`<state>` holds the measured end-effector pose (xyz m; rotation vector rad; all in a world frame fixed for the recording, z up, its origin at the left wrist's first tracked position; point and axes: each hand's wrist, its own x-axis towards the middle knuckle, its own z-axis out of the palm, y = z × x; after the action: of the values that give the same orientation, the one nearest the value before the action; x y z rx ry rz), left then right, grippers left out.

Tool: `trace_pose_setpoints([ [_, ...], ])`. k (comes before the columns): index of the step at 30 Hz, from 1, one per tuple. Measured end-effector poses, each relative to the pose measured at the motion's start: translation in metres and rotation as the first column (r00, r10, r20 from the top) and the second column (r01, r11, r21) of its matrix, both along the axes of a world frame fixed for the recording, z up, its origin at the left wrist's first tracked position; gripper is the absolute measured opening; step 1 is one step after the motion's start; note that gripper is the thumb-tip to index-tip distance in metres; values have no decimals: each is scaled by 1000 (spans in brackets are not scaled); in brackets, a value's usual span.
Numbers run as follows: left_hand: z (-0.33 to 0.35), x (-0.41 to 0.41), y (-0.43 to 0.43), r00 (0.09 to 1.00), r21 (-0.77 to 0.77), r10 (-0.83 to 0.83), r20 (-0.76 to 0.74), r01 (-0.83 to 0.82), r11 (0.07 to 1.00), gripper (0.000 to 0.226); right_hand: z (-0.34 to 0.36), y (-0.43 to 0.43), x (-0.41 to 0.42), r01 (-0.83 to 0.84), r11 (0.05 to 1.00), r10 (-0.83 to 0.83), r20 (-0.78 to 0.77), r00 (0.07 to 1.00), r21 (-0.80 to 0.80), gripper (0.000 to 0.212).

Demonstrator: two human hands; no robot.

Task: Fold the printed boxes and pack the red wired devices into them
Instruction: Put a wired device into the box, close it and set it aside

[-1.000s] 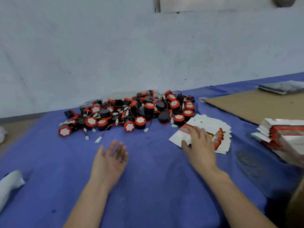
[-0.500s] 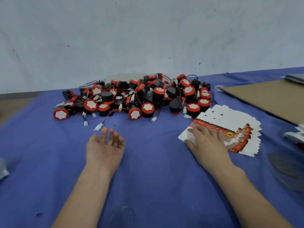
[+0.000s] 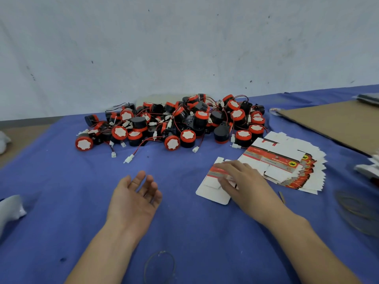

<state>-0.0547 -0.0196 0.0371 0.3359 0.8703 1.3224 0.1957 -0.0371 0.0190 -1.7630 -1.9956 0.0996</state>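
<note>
Pressing on one flat box blank [image 3: 213, 191]: right hand [image 3: 240, 181], fingers laid extended across its red printed band, with no visible curl round it. Left hand [image 3: 133, 199]: lying loose and empty on the blue cloth [image 3: 61, 181], fingers relaxed, well apart from the blank.

Blank: single, unfolded, just beside the fanned stack of blanks [image 3: 287, 167] to its right.

Handling, judged: thin card, light, springy at the scored creases, flaps liable to bend or tear. Likely slides on cloth. Best lifted by an edge, then folded along the creases with both hands.

Red wired devices [image 3: 174, 124]: heaped beyond the hands, near the wall. Apparently rigid, with leads and white plugs tangled. Take one by its body, not the lead.

Cardboard sheet [image 3: 338, 121]: far right.
</note>
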Motion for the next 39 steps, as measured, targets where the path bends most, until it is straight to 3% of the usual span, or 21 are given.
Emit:
trace_pose_setpoints([
  [4,5,-4,-8,983,67,-21,-182,33,997,31,-4,2,-2,225,962,-208,115,971,-155,62],
  [6,7,-5,-11,952,123,-23,-307,63,990,33,-8,2,-4,237,941,-217,107,970,-240,62],
  [10,9,-4,-19,825,171,-2,-564,120,978,29,-14,0,-27,48,974,-27,94,995,-221,54],
  [14,1,-4,-30,678,146,-6,-735,168,975,20,-11,-4,-50,-181,973,148,-215,965,-144,48],
  [17,0,-6,-30,655,120,-6,-756,149,982,20,-4,-1,-52,-43,999,35,-352,935,-16,42],
  [20,5,-10,-27,671,89,-15,-741,121,989,18,0,-3,-49,103,983,-171,-541,823,-153,38],
  [23,8,-11,-25,693,55,-33,-720,105,993,15,-1,-6,-50,93,948,-266,-595,759,-306,41],
  [25,11,-8,-24,735,20,-87,-673,136,990,17,-1,-5,-51,77,943,-267,-601,753,-323,44],
  [27,14,-5,-24,812,-37,-138,-567,143,989,4,1,-3,-54,53,939,-269,-633,726,-340,47],
  [28,14,-3,-24,835,-54,-148,-530,141,989,10,2,-4,-55,40,937,-273,-659,701,-346,48],
  [32,17,3,-23,884,-77,-118,-453,93,993,12,6,-6,-54,-7,949,-269,-823,501,-315,46],
  [35,20,7,-23,875,-74,-165,-455,147,986,27,8,-5,-55,-3,972,-219,-903,370,-237,36],
  [39,23,17,-28,831,-57,-239,-503,244,968,20,8,-6,-68,-33,985,-148,-923,356,-171,37],
])
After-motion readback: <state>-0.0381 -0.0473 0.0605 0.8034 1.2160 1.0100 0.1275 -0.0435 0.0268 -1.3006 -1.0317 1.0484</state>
